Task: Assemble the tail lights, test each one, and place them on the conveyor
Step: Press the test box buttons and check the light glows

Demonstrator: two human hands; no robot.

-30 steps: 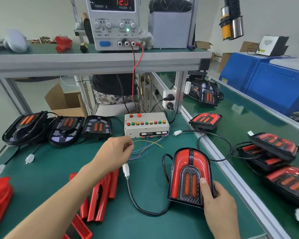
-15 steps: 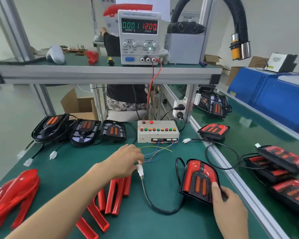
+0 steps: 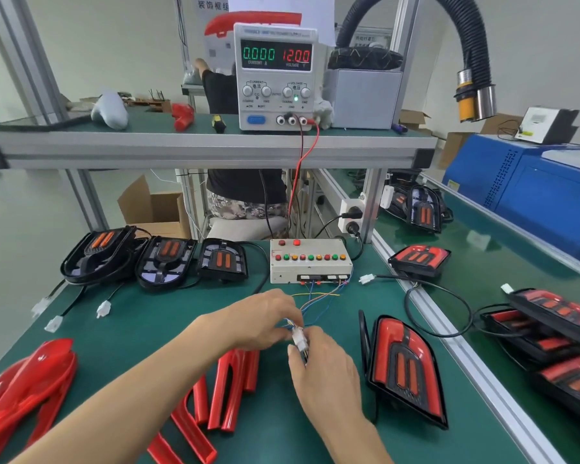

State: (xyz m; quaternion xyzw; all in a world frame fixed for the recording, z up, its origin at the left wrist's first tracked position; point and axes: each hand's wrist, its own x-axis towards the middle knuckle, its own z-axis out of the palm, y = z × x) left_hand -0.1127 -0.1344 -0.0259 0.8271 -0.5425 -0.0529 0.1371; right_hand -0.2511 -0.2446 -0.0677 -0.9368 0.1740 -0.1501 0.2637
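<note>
Left hand (image 3: 262, 321) and right hand (image 3: 318, 366): fingers pinching the white connector (image 3: 298, 339), centre bench. Assembled tail light (image 3: 404, 366): lying just right. Test box (image 3: 310, 261): far centre.

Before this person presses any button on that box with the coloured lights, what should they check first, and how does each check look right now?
1. Power supply with the digital display is on: ok, it reads 12.00 volts.
2. Current draw: ok, it reads 0.000, so nothing is lit yet.
3. White plastic connector fully mated: cannot tell; the left hand and right hand both pinch it, and fingers hide the joint.
4. Red and black tail light lies steady on the green bench: ok, with no hand on it.
5. Beige test box with coloured buttons is within reach: ok, just behind the hands.
</note>
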